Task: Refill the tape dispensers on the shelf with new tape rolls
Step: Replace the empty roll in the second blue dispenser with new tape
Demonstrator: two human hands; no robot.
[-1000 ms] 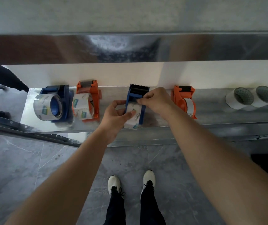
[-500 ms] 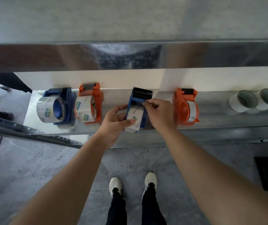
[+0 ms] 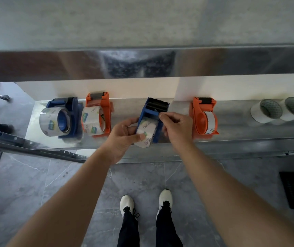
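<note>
A shiny metal shelf (image 3: 235,129) crosses mid-frame above grey floor tiles (image 3: 53,184). At centre, the left hand (image 3: 123,138) grips the tape roll (image 3: 145,131) seated in a blue dispenser (image 3: 157,107). The right hand (image 3: 176,127) pinches the roll's top edge. Spare rolls (image 3: 267,111) sit far right.

The shelf (image 3: 235,125) is noted as bright, reflective sheet metal. Set on it in a row, left to right: a blue dispenser (image 3: 71,111) and an orange dispenser (image 3: 107,111) just beside each other (both loaded), a middle blue dispenser (image 3: 153,111), a second orange dispenser (image 3: 198,118), and, well apart, two white tape rolls (image 3: 260,114) side by side.
</note>
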